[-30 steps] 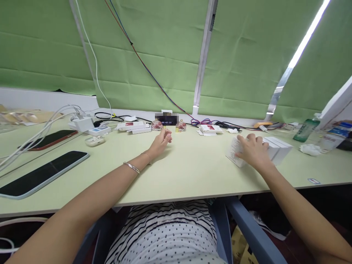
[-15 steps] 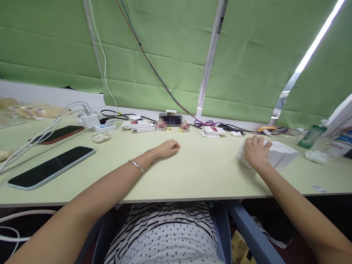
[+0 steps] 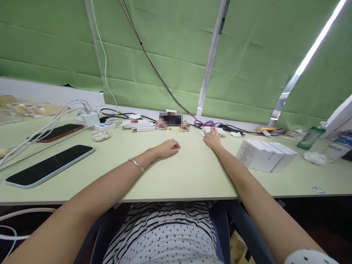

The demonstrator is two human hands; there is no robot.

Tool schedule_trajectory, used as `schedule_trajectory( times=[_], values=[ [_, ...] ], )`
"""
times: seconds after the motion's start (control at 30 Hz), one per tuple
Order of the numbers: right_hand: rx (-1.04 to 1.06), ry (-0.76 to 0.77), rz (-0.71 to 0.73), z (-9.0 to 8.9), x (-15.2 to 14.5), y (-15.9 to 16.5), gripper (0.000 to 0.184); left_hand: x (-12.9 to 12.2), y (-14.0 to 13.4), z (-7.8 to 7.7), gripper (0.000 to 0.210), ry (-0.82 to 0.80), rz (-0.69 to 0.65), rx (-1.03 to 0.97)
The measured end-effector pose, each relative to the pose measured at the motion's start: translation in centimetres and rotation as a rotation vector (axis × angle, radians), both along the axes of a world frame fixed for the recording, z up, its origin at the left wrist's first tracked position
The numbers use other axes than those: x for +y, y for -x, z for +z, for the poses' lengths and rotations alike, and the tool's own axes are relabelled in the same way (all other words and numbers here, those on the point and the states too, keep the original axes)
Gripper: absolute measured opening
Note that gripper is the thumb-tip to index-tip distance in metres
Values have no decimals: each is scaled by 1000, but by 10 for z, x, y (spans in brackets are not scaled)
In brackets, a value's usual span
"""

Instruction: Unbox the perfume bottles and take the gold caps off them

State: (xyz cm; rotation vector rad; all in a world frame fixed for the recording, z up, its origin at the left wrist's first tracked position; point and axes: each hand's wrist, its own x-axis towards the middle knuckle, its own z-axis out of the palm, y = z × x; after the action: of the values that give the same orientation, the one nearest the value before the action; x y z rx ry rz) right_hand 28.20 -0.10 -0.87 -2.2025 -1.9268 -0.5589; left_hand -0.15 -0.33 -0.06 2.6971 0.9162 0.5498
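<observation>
Two hands on the desk (image 3: 187, 179); clock centred mid-desk. Right hand (image 3: 212, 139): fingers spread over the packs (image 3: 221, 131) at 1 o'clock; pinch or mere touch, cannot tell. Left hand (image 3: 167, 148), 10 o'clock: half-curled, nothing visible in it, probably just resting. Boxes (image 3: 266, 157), 3 o'clock: upright, side by side, likely bracing one another. Phone (image 3: 52, 165): flat, 9 o'clock.

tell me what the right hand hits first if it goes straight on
The flat white boxes, which the right hand seems to be touching; beyond them, probably the purple cables, though depth is unclear.
</observation>
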Motion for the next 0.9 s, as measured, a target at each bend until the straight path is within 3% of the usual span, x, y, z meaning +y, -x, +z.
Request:
schedule_trajectory(
  times=[0.2, 0.33, 0.43, 0.6, 0.7, 0.8, 0.9],
  values=[
    [87, -1, -29, -16, 18, -15, 45, -7, 0, 6, 24, 41, 18, 40],
    [95, -62, 40, -18, 14, -16, 45, -11, -1, 8, 25, 58, 31, 39],
    [52, -121, 199, -11, 6, -8, 43, -10, -2, 7, 25, 72, 48, 17],
    [-75, -86, 618, -2, -9, 24, 32, -4, -2, 1, 41, 81, 194, -95],
    [-4, -228, 773, -5, -11, 42, 28, 1, 0, 0, 48, 76, 306, -158],
    [370, -442, 626, -10, -7, 45, 30, 3, 2, 0, 49, 85, 361, -164],
    [741, -477, 383, -14, 0, 33, 38, 3, 3, 0, 50, 98, 358, -141]
  ],
)
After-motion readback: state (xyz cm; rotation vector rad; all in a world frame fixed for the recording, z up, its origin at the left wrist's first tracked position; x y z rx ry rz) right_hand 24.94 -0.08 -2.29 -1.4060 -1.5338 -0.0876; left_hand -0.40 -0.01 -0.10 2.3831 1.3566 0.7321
